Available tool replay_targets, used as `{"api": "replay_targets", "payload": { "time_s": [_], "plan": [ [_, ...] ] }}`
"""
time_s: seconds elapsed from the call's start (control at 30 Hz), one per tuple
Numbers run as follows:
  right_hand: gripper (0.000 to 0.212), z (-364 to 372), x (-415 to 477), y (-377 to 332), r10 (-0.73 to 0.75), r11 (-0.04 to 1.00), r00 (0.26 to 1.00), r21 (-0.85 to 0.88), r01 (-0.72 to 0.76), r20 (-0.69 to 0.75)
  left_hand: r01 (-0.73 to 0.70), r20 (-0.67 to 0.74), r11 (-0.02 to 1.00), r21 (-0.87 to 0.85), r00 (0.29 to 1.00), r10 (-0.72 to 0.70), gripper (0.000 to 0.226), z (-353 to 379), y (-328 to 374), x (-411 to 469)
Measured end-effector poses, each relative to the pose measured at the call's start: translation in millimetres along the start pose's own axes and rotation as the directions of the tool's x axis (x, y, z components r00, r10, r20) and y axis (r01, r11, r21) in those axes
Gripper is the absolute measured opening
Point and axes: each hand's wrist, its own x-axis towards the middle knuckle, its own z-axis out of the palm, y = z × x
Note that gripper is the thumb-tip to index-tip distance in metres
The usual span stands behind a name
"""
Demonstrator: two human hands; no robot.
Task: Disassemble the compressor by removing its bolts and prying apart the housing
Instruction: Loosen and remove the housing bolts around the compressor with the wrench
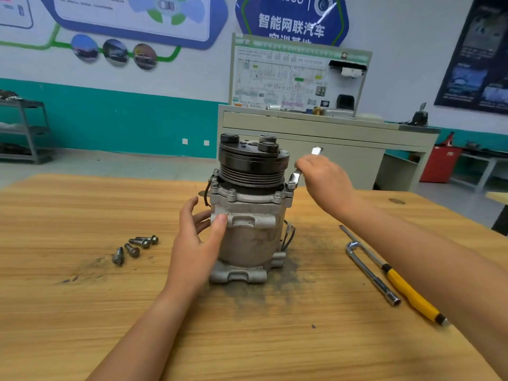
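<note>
The compressor (248, 237) stands upright on the wooden table (82, 312), its black pulley (253, 160) on top. My left hand (196, 240) holds the left side of the silver housing, thumb pressed on the front. My right hand (325, 180) grips a shiny wrench (295, 177) whose ring end sits on a bolt (290, 185) at the flange's right corner. More bolts remain in the flange (232, 192). Several removed bolts (134, 247) lie loose on the table to the left.
A bent socket wrench (369, 273) and a yellow-handled screwdriver (404, 287) lie on the table at the right. Dark grime stains the wood around the compressor. Behind the table stand a grey cabinet with a display board (299, 75) and a metal shelf (24, 130).
</note>
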Motion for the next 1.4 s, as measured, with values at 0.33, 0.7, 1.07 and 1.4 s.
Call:
{"api": "replay_targets", "payload": {
  "time_s": [0.33, 0.7, 1.07, 1.4],
  "plan": [
    [0.029, -36, -23, -5, 0.218, 0.970, 0.972, 0.133, -0.205, -0.090, 0.000, 0.032, 1.000, 0.017, 0.999, -0.001, 0.092, -1, 0, 2],
    [0.026, -70, -52, -29, 0.256, 0.949, 0.895, -0.272, -0.159, 0.367, -0.011, 0.005, 0.999, 0.051, 1.000, 0.011, 0.068, -1, -3, 1],
    [0.009, -95, -23, -41, 0.161, 0.877, 0.840, -0.465, 0.119, 0.519, 0.016, 0.020, 1.000, 0.007, 1.000, -0.016, 0.076, 0, -8, 5],
    [0.027, -41, 10, 10, 0.025, 0.894, 0.902, -0.413, 0.173, 0.431, -0.005, 0.006, 1.000, 0.031, 1.000, 0.005, 0.078, 0, -4, 4]
  ]
}}
